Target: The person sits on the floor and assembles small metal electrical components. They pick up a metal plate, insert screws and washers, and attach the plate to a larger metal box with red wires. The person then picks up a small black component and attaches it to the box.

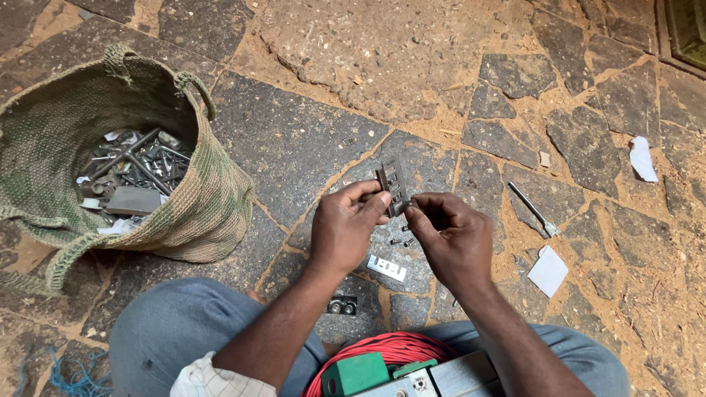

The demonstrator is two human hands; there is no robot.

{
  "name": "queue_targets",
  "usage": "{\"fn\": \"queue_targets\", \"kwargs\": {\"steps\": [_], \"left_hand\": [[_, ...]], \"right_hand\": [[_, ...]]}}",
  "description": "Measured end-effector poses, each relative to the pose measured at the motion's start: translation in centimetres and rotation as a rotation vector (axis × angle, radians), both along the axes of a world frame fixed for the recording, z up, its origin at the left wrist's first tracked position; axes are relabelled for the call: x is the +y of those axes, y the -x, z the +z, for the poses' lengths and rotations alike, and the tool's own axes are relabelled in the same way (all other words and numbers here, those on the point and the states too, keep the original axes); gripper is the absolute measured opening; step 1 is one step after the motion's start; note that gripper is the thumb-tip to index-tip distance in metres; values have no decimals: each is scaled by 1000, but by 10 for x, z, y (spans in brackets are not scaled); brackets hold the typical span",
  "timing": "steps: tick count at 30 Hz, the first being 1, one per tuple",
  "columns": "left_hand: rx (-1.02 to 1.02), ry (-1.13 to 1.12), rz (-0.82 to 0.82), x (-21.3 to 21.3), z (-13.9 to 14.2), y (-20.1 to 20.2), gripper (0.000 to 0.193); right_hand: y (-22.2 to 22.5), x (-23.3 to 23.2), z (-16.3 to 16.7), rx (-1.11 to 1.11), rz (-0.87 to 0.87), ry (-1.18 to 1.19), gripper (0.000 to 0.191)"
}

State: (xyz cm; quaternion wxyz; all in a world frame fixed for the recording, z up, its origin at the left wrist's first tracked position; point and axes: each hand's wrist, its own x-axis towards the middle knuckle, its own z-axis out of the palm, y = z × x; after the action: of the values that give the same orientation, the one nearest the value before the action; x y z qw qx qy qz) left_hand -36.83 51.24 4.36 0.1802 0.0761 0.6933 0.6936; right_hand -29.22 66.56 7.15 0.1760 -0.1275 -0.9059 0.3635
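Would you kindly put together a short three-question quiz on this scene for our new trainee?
1. True or false: the left hand holds a small dark slotted metal piece.
2. What fills the woven bag? A) metal hardware B) sand C) cloth
3. On which side of the right hand does the slim metal tool lie on the stone floor?

Key: 1 true. 2 A. 3 its right side.

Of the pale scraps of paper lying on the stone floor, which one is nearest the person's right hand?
The square white scrap just right of the right hand, below the screwdriver. The other large scrap lies far off near the right edge, and a tiny one sits higher up.
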Motion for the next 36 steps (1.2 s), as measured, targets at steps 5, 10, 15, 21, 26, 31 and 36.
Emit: {"fn": "queue_targets", "kwargs": {"steps": [5, 10, 15, 21, 26, 31, 36], "left_hand": [[76, -21, -12, 2, 0, -5, 34], [171, 96, -7, 3, -1, -7, 31], [215, 126, 7, 2, -1, -5, 29], [228, 90, -5, -4, -2, -2, 29], [165, 33, -40, -5, -3, -1, 29], [100, 91, -70, -5, -2, 4, 32], [-49, 45, -8, -9, -5, 13, 37]], "right_hand": [[1, 0, -1, 10, 38, -38, 16], [1, -1, -2, 50, 85, -137, 13], [-2, 0, 3, 131, 219, -257, 16], [-4, -2, 6, 181, 282, -392, 21], [-6, -2, 3, 177, 287, -392, 21], [0, 0, -2, 23, 196, -158, 11], [5, 14, -11, -6, -6, 278, 13]]}}
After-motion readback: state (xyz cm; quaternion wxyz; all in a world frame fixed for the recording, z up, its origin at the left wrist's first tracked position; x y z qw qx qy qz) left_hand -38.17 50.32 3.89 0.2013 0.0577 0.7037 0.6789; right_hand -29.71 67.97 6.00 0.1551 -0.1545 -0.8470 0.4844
